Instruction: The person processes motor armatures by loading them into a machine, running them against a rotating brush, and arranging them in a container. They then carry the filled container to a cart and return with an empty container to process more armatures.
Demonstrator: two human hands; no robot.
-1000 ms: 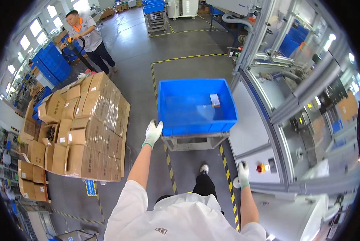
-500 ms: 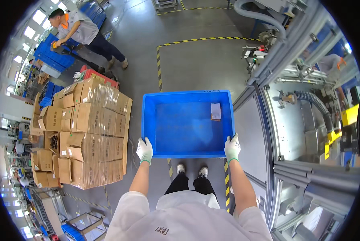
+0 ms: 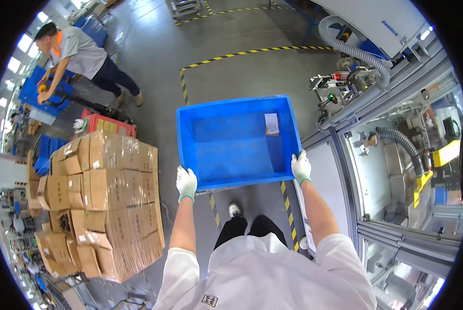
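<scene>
A large blue plastic crate (image 3: pixel 231 150) is held out in front of me at waist height. Inside it, a small white paper slip (image 3: pixel 272 123) lies against the far right part, with a brown edge showing beneath. My left hand (image 3: pixel 186 182), in a white glove with a green cuff, grips the crate's near left corner. On the near right side, my right hand (image 3: pixel 301 167), gloved the same way, is closed on the rim. The fingertips under the crate's edges are partly hidden.
Stacked, film-wrapped cardboard boxes (image 3: pixel 120 206) stand on the left. Behind them a person (image 3: pixel 84 57) holds a pallet truck's handle (image 3: pixel 44 89). An aluminium-framed machine (image 3: pixel 397 165) runs along my right. Yellow-black tape (image 3: pixel 236 54) marks the grey floor.
The crate has tilted slightly, its right side lower, and shifted a little up in view. The box stack has slid nearer and lower. One shoe no longer shows, as though I am stepping forward.
</scene>
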